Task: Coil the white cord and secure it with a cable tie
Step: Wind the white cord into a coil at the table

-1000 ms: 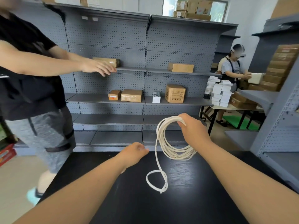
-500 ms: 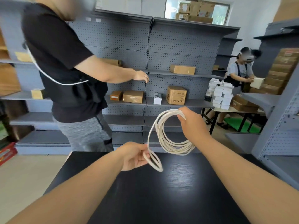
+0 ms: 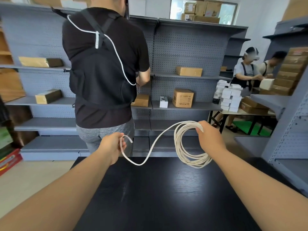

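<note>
Now my right hand (image 3: 210,139) is gripping the top of the coil (image 3: 196,161) above the far edge of the table (image 3: 166,197). My left hand (image 3: 113,145) is seemingly pinching the free end (image 3: 129,139), its slack sagging rightward toward the coil.

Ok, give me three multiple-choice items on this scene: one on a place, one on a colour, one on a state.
1. The coiled white cord hangs from: A a wall hook; B the right hand; C a door handle.
2. The table top is: A black; B white; C green.
3. The left hand: A lies flat; B is empty; C holds the cord's free end.
Key: B, its fingers grip the top of the loops; A, the surface is dark and glossy; C, the end curls out of its fingers.
</note>
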A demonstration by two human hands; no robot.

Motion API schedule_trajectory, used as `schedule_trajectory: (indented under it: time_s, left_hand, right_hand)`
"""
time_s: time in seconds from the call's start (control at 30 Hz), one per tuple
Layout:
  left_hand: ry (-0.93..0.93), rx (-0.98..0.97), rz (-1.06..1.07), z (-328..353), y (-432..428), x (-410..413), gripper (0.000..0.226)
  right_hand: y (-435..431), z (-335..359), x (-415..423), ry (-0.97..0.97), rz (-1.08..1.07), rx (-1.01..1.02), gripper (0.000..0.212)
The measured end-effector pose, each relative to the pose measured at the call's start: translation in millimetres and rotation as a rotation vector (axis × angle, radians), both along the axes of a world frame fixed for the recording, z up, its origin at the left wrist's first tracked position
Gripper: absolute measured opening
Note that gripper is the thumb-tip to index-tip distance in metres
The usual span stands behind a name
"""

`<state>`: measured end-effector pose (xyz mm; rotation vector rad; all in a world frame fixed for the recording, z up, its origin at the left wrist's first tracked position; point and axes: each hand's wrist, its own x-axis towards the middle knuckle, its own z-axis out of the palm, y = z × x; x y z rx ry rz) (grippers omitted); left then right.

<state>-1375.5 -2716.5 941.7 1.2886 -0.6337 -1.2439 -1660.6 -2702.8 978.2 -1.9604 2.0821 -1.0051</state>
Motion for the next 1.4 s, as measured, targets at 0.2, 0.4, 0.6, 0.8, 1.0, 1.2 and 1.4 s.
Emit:
schedule_trajectory:
  time_s: [0.2, 0.4, 0.6, 0.8, 1.0, 1.2, 1.4]
  left_hand:
    - [-0.792, -0.216, -0.201, 14, 20, -28, 0.014]
    - [-0.645, -0.283, -0.405, 8, 34, -66, 0.039]
    - [-0.352, -0.274, -0.493, 0, 39, -82, 0.045]
    - [-0.265, -0.433, -0.269, 3, 45, -100, 0.037]
    - [-0.474, -0.54, -0.172, 6, 43, -102, 0.014]
    - [-0.874, -0.594, -0.175, 5, 32, -85, 0.016]
    - [-1.165, -0.581, -0.164, 13, 24, -67, 0.027]
  right_hand:
    - [6, -5, 23, 0.123, 0.133, -0.006, 0.021]
    - [14, -3, 40, 0.276, 0.363, -0.02, 0.018]
    - [16, 6, 43, 0.248, 0.401, -0.067, 0.021]
    - [16, 4, 45, -0.052, 0.281, -0.138, 0.016]
    - [18, 0, 55, -0.371, 0.184, -0.219, 0.017]
    - [22, -12, 66, -0.575, 0.144, -0.201, 0.015]
    - [22, -18, 69, -0.731, 0.244, 0.09, 0.009]
